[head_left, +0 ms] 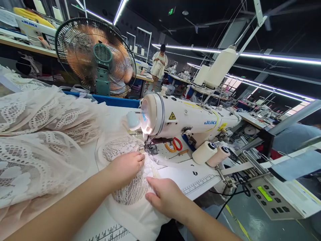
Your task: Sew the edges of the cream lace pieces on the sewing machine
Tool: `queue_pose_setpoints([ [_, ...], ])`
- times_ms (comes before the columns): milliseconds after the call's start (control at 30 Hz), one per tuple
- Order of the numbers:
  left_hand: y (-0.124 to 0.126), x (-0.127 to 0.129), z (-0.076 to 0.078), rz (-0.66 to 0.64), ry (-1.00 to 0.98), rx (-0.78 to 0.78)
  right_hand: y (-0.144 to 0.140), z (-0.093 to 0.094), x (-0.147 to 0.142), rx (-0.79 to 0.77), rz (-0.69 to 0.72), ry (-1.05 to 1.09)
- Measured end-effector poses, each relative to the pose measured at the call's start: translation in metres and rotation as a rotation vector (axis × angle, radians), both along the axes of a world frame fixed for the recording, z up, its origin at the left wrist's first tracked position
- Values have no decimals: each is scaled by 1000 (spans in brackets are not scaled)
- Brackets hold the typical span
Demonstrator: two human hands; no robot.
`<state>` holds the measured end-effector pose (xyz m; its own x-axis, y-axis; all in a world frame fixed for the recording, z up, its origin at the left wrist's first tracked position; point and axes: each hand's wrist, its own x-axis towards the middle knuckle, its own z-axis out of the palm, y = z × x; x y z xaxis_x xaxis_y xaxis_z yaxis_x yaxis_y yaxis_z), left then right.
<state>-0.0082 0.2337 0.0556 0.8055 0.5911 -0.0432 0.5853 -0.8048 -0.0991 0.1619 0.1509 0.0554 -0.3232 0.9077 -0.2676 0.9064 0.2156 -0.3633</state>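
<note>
A white lace garment piece (131,192) lies on the bed of a white JUKI sewing machine (180,115), its upper edge running under the presser foot (151,149). My left hand (126,167) is closed on the lace just in front of the foot, fingertips close to the needle area. Lower and to the right, my right hand (164,195) grips the edge of the same piece between thumb and fingers; some fingertips are hidden by the cloth. A plain white band of the garment hangs toward my lap.
Heaped lace garments (37,140) cover the table's left side. Red-handled scissors (177,144) lie behind the needle area, with thread cones (204,153) to the right. A control panel (271,197) sits at lower right. Beyond are a large fan (102,53) and a standing person (159,63).
</note>
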Motion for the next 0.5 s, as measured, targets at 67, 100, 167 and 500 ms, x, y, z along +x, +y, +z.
queue_pose_setpoints([
  [67,-3,1,2,62,5,-74,-1,1,3,-12,6,7],
  [100,-5,1,3,87,-16,-95,-1,2,5,-17,7,16],
  [167,-8,2,5,112,-85,-117,-1,2,9,-21,12,35],
  [500,-6,9,1,159,-179,-139,6,6,16,3,24,42],
])
